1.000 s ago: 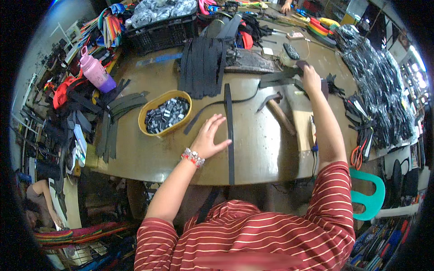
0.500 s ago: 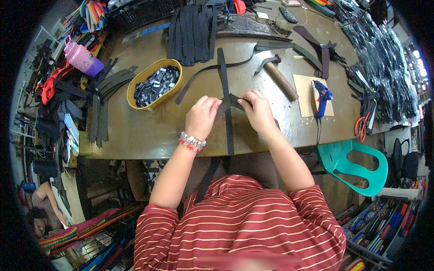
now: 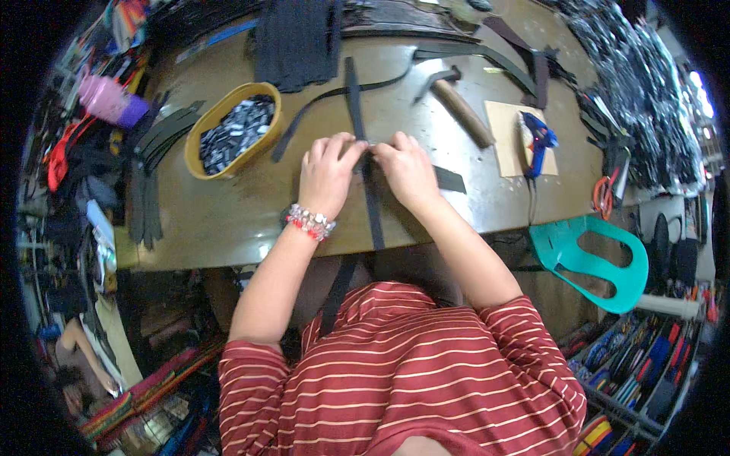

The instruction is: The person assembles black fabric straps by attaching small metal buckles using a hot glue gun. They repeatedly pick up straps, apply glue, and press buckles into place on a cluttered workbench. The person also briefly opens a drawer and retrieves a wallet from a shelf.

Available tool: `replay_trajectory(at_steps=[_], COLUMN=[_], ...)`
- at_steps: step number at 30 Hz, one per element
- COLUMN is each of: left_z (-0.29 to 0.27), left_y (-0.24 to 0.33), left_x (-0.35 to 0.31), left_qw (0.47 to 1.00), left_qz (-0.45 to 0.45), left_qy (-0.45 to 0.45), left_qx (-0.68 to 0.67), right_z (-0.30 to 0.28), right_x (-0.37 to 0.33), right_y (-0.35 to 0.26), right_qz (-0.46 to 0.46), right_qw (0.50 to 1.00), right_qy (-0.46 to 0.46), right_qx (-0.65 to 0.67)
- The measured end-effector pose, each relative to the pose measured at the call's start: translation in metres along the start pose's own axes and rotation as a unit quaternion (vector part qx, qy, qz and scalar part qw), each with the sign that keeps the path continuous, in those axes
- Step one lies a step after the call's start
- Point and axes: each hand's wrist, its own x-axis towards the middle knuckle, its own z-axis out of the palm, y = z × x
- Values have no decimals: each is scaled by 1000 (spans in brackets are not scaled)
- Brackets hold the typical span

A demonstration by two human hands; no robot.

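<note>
A long black webbing strap [image 3: 372,213] runs up the table between my hands. My left hand [image 3: 327,176] is closed, its thumb and fingers pinched on the strap from the left. From the right, my right hand [image 3: 407,172] pinches at the same spot, its fingertips almost touching the left ones. The fold under the fingertips is mostly hidden. A flat dark strap end [image 3: 449,179] sticks out on the table beside my right hand. Beyond the hands, a thin black strap [image 3: 308,115] curves across the tabletop.
Left of my hands stands a yellow tub [image 3: 192,161] of small black pieces. To the right lie a hammer [image 3: 464,114] and a blue glue gun [image 3: 542,141] on a tan sheet [image 3: 499,125], with orange-handled scissors [image 3: 602,199] farther over. A green stool [image 3: 549,254] stands by the table edge.
My hands have come closer together over the strap; the folded piece spread between them is now mostly covered by my fingers. The whole view has shifted slightly.
</note>
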Motion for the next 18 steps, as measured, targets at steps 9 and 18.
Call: replay_trajectory(at_steps=[9, 18], left_z=[10, 17], left_y=[3, -7], left_x=[-3, -5], left_qw=[998, 983], left_qz=[55, 15], left_qy=[-25, 34], left_qx=[-37, -180], right_z=[-102, -189], right_x=[-61, 54], right_y=[153, 175], right_qz=[361, 389], right_qw=[841, 874], right_qy=[398, -187], right_qx=[-66, -226])
